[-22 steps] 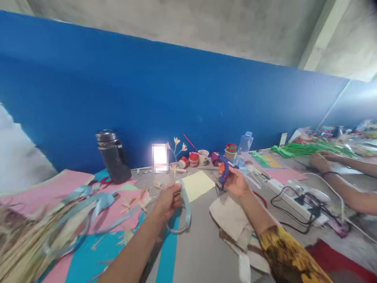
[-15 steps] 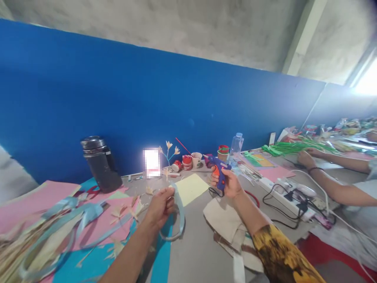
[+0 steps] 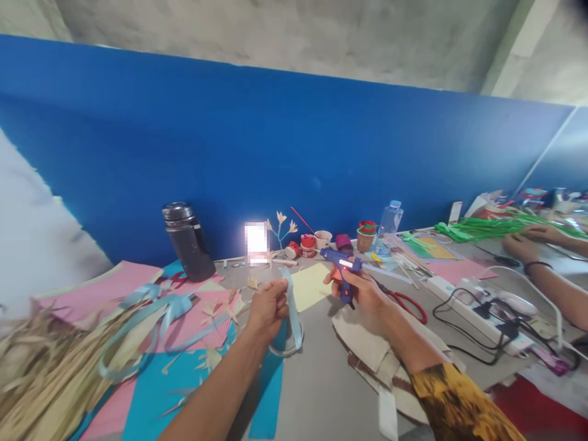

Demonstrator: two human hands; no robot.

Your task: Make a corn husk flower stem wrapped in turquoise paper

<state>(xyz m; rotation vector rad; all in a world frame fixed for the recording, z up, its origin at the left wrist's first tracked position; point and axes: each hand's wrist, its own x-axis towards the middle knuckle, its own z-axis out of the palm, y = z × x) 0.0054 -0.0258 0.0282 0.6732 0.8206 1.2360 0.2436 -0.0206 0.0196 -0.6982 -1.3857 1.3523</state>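
My left hand (image 3: 269, 309) is closed on the end of a light blue ribbon (image 3: 294, 312), which hangs in a loop to the table. My right hand (image 3: 362, 291) grips a blue hot glue gun (image 3: 342, 263) with an orange trigger and a small lit light; its nozzle points left. Behind and between the hands lies a yellow paper sheet (image 3: 312, 285). Below my right forearm sits a cream cloth item (image 3: 367, 343), partly hidden. Small pale flowers on blue stems (image 3: 281, 233) stand near the wall.
Dried husks (image 3: 41, 380), pink paper (image 3: 105, 291) and blue paper (image 3: 160, 392) cover the left side. A dark thermos (image 3: 188, 245) and a clear bottle (image 3: 389, 226) stand at the back. A power strip (image 3: 478, 318) with cords lies right, near another person's hands (image 3: 523, 245).
The view has turned left, so things sit further right. My right hand has tilted the glue gun closer to level. My left hand still holds the ribbon.
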